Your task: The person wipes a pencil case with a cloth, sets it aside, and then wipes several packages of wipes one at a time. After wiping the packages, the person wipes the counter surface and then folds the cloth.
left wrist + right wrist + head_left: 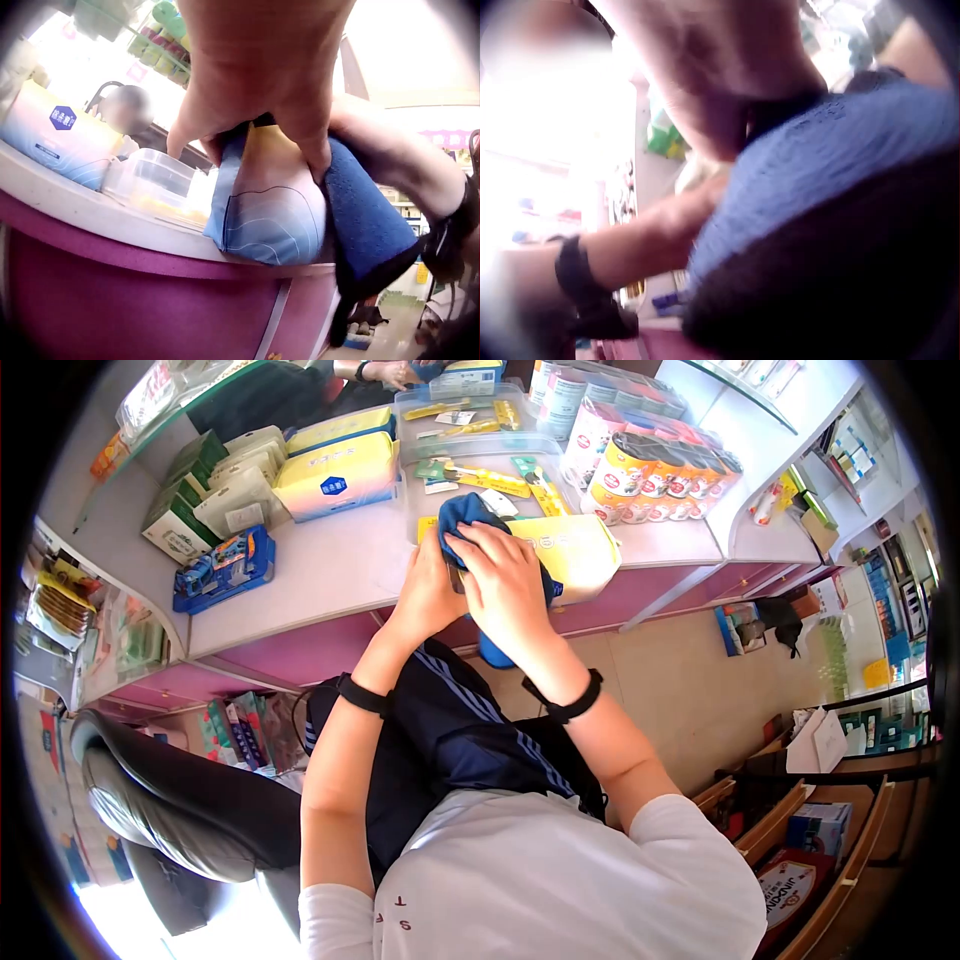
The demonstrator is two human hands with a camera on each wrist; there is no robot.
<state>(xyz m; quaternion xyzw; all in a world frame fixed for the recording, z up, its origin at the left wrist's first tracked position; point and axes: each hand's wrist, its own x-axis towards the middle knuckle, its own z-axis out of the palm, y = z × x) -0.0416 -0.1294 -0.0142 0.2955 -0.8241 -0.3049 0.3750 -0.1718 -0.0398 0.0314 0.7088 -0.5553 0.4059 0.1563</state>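
Both hands hold a blue fabric piece with a dark edge or lining (465, 510) at the counter's front edge. My left hand (430, 595) grips its left side, and my right hand (505, 580) curls its fingers over the top. In the left wrist view, part of the blue fabric (367, 217) hangs down beside the left thumb. Fuzzy blue cloth and its dark side fill the lower right of the right wrist view, under the right hand (727, 82). Just behind the hands lies a yellow, pink and blue soft pack (585, 550), partly covered by them.
Clear plastic trays (480, 445) hold yellow packaged items. Stacked cans (660, 475) stand to the right. On the left are more soft packs (335, 470), green and white boxes (215, 485) and a blue packaged item (225, 570). The counter (330, 575) has pink doors below.
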